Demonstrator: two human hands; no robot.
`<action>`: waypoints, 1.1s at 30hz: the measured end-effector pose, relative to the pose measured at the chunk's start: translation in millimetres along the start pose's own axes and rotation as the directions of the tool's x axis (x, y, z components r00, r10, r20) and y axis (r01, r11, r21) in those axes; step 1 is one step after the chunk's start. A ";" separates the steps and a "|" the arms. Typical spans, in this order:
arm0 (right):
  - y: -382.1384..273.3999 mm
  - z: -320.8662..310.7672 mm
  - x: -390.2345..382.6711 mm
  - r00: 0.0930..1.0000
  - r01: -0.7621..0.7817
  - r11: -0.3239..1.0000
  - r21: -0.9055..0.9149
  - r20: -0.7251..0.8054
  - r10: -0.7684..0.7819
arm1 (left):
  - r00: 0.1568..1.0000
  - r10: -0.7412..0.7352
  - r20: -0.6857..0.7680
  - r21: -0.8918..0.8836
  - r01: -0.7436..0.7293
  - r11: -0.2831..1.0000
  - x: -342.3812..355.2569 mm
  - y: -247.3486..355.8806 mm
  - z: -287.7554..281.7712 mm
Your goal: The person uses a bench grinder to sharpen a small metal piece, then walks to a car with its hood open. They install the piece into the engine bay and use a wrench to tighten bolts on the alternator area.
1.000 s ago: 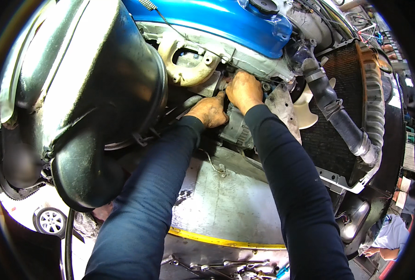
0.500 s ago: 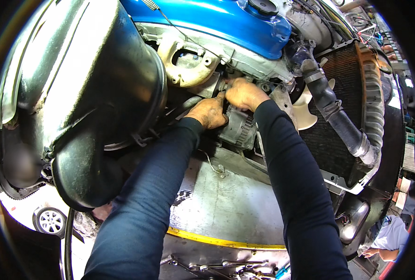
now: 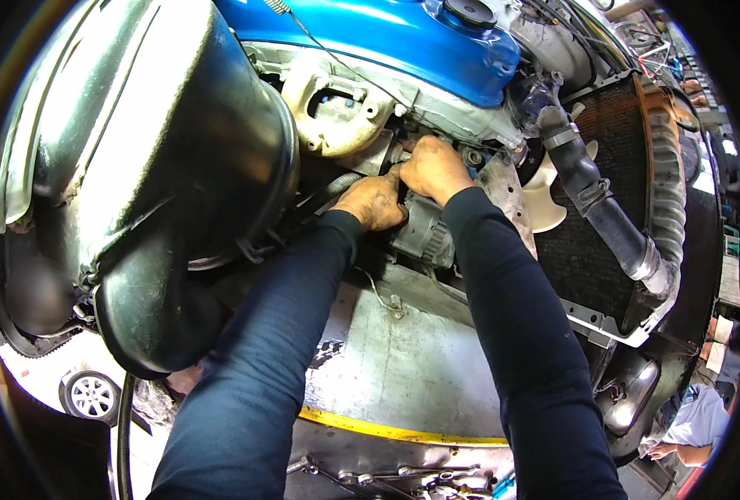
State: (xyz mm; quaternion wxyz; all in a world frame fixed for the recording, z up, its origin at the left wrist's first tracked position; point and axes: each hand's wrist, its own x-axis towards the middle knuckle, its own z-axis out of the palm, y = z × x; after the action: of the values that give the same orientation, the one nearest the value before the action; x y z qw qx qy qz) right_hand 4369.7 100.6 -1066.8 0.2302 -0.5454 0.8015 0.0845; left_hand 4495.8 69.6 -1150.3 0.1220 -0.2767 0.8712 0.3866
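Left hand [image 3: 372,204] and right hand [image 3: 436,170], at six o'clock from the blue cover [image 3: 378,42]: fingers curled, grip indeterminable; slipping could scrape knuckles against the metal casing [image 3: 424,235].

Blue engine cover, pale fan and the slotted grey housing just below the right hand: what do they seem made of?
Blue engine cover: probably painted metal; glossy, even colour with bright highlights.
Pale fan: likely moulded plastic; smooth, cream, no metallic glint.
Grey housing: looks like cast metal, dull and slotted, perhaps aluminium.
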 end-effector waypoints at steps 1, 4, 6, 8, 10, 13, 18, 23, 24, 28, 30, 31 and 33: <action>-2.4 0.6 0.6 0.988 0.092 0.989 -0.115 0.134 -0.076 | 1.000 0.006 0.028 0.016 -0.006 1.000 1.9 -1.7 1.8; -2.7 6.9 2.2 0.891 0.369 0.904 -0.216 0.359 -0.278 | 1.000 0.021 -0.008 -0.018 -0.021 1.000 6.8 -5.5 7.4; 2.3 11.6 6.6 0.866 0.399 0.902 -0.162 0.391 -0.313 | 1.000 0.022 -0.015 -0.021 -0.022 1.000 6.5 -6.1 8.5; 14.1 14.8 11.1 0.924 -0.053 0.969 0.241 0.379 -0.044 | 1.000 0.002 -0.006 0.012 -0.002 1.000 3.9 -4.2 6.0; 22.9 18.2 18.0 0.921 -0.210 0.845 0.492 0.389 0.002 | 1.000 -0.007 -0.020 -0.021 0.007 1.000 -0.2 0.1 0.9; 28.0 19.7 25.1 0.976 0.180 0.983 -0.028 0.126 -0.175 | 0.999 -0.036 -0.011 -0.031 0.035 0.999 -7.4 7.5 -7.6; 14.5 20.0 3.4 0.956 -0.175 0.963 0.206 -0.199 0.216 | 0.999 -0.040 -0.037 -0.065 0.037 0.997 -6.0 4.3 -1.9; -3.2 11.7 -9.8 0.992 0.029 0.999 0.043 0.119 -0.034 | 0.987 0.147 -0.068 -0.049 -0.151 0.987 15.4 -17.0 17.7; -4.5 12.1 -8.9 0.962 0.149 0.989 0.001 0.233 -0.145 | 0.988 0.138 -0.063 -0.034 -0.140 0.990 17.7 -18.1 21.0; 14.8 7.7 5.8 0.913 -0.127 0.952 0.279 0.409 0.002 | 0.997 0.055 -0.059 -0.026 -0.057 0.998 13.0 -14.4 18.3; 13.4 13.8 15.5 0.958 -0.177 0.940 0.291 0.271 0.097 | 0.999 0.009 -0.042 -0.035 -0.010 0.999 5.9 -8.5 10.6; 13.8 15.7 17.8 0.995 -0.088 0.974 0.206 0.071 0.075 | 1.000 -0.005 -0.024 -0.030 0.005 1.000 3.1 -4.9 6.7; 12.8 19.0 17.5 0.971 -0.162 0.963 0.217 -0.140 0.195 | 1.000 -0.019 -0.018 -0.030 0.018 0.999 -1.6 0.9 0.6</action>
State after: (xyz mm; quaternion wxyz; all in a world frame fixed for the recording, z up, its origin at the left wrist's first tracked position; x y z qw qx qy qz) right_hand 4358.1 98.4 -1093.1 0.2114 -0.4491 0.8679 -0.0218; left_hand 4496.5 71.2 -1149.5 0.1133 -0.2900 0.8640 0.3957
